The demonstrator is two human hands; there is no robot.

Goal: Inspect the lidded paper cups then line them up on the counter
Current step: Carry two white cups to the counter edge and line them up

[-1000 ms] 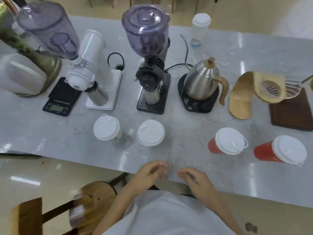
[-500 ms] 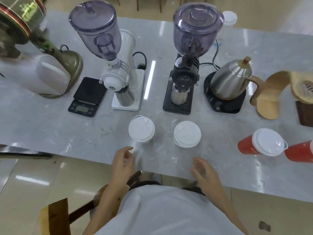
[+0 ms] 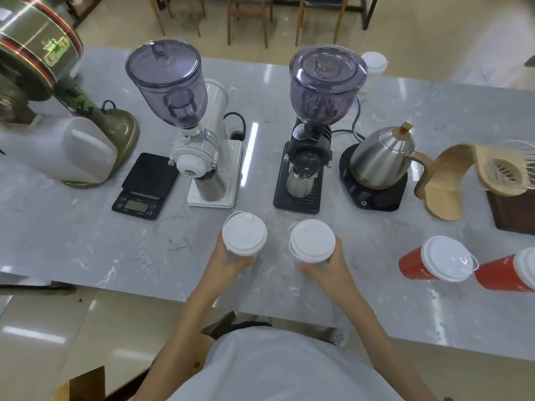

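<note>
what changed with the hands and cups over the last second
Both hands went from the near counter edge, empty, forward to the cups. The left hand now wraps the left white-lidded paper cup, and the right hand wraps the right white-lidded paper cup. Both cups stand in the same spots on the grey marble counter. The two red white-lidded cups, the grinders and the kettle have not moved.

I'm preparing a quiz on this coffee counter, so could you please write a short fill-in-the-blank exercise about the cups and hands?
1. Each hand holds a cup with a ___ lid: left hand, right hand.
2. The two cups at far right have ___ bodies.
3. The kettle stands on a ___ base.

Missing words: white; red; black
</note>
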